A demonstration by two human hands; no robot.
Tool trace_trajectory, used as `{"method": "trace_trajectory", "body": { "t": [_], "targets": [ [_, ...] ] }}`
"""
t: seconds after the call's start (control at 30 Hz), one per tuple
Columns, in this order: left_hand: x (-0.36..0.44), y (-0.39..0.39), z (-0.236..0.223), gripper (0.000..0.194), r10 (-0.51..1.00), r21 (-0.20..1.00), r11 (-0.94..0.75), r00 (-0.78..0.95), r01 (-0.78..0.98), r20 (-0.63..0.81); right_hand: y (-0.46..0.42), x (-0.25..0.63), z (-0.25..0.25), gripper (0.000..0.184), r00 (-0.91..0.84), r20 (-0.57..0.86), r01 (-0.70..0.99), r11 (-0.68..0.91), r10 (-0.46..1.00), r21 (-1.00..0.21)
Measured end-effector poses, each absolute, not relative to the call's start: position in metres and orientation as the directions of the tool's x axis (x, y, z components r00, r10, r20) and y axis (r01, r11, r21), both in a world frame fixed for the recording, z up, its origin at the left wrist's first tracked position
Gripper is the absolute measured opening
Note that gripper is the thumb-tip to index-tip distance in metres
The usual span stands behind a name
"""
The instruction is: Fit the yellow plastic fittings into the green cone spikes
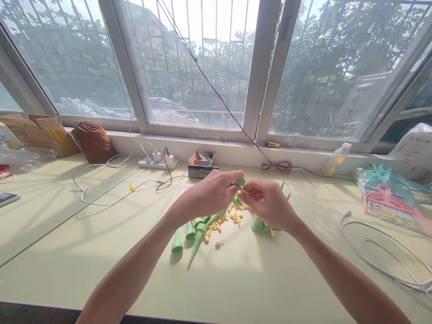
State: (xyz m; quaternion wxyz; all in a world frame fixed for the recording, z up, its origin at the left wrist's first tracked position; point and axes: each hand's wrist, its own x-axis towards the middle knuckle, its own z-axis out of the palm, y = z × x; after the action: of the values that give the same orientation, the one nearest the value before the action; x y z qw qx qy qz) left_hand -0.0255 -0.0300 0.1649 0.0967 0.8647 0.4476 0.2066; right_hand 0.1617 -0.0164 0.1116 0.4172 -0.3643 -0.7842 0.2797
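My left hand (212, 191) is closed on a green plastic cone (239, 182), mostly hidden by the fingers, above the table. Just beside it, my right hand (270, 202) pinches a small yellow plastic peg (244, 192) close to the cone's end; whether the two touch I cannot tell. Below the hands lies a loose heap of small yellow pegs (236, 218). Left of the heap are several green cones (177, 243), one long and pointed (196, 245) lying toward me. More green cones (257, 223) stand under my right hand, partly covered by it.
Behind the hands are a small cardboard box (195, 158) and a dark phone-like object (199, 171). A power strip (158, 163) with cables sits back left. At right are a coiled grey cable (381, 265), packaged brushes (388, 200) and a bottle (337, 158).
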Motion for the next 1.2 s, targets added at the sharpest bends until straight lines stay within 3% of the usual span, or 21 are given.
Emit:
{"method": "trace_trajectory", "body": {
  "t": [0.4, 0.67, 0.8, 0.9, 1.2],
  "targets": [
    [-0.027, -0.029, 0.164, 0.013, 0.802, 0.339, -0.595, 0.511, 0.729, 0.308, -0.018, 0.162, 0.115, 0.025, -0.361, 0.488, 0.387, 0.603, 0.795, -0.697],
    [-0.03, -0.031, 0.172, 0.011, 0.8, 0.373, -0.596, 0.483, 0.711, 0.357, -0.015, 0.172, 0.124, 0.027, -0.416, 0.339, 0.425, 0.51, 0.843, -0.748],
    [-0.03, -0.031, 0.172, 0.016, 0.82, 0.402, -0.55, 0.384, 0.732, 0.424, -0.012, 0.165, 0.106, 0.011, -0.525, 0.233, 0.539, 0.532, 0.819, -0.653],
    [-0.029, -0.032, 0.172, 0.019, 0.809, 0.415, -0.567, 0.384, 0.712, 0.446, -0.014, 0.149, 0.083, 0.003, -0.691, 0.137, 0.526, 0.623, 0.71, -0.58],
    [-0.028, -0.032, 0.17, 0.019, 0.788, 0.431, -0.598, 0.398, 0.675, 0.469, -0.017, 0.121, 0.026, 0.009, -0.839, 0.02, 0.517, 0.808, 0.544, -0.282]
  ]
}}
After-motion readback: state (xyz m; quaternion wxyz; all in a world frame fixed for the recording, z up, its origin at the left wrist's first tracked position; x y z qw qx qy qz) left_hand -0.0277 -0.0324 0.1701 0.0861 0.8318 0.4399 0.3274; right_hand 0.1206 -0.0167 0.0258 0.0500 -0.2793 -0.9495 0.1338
